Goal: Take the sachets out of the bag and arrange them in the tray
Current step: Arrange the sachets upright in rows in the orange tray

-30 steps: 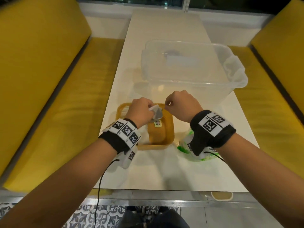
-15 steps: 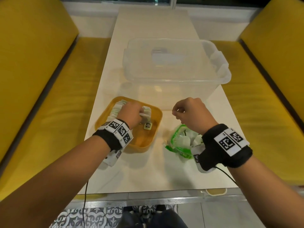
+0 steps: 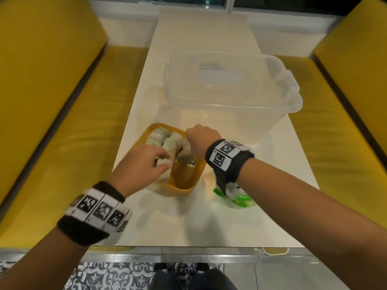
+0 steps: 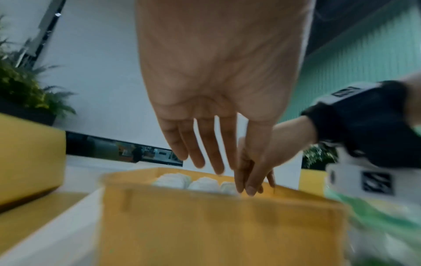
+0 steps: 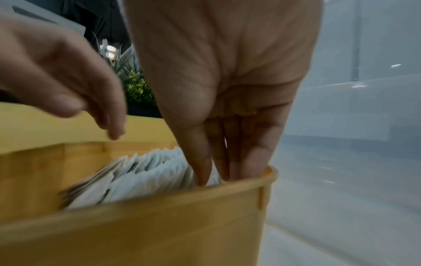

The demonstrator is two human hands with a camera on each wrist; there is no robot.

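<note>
head view: both hands work inside the tray, so the step in hand looks like tidying the sachets already packed upright in rows. the left hand has a spread grip, fingers loose over the near row. the right hand has straight fingers pressed together, tucked at the tray's wall. next likely calls for reaching the bag on the counter.

The scene is viewed from the head, looking forward and down. From each wrist, the fingers are seen at close range toward 6 o'clock. The yellow tray is shared by all views.
</note>
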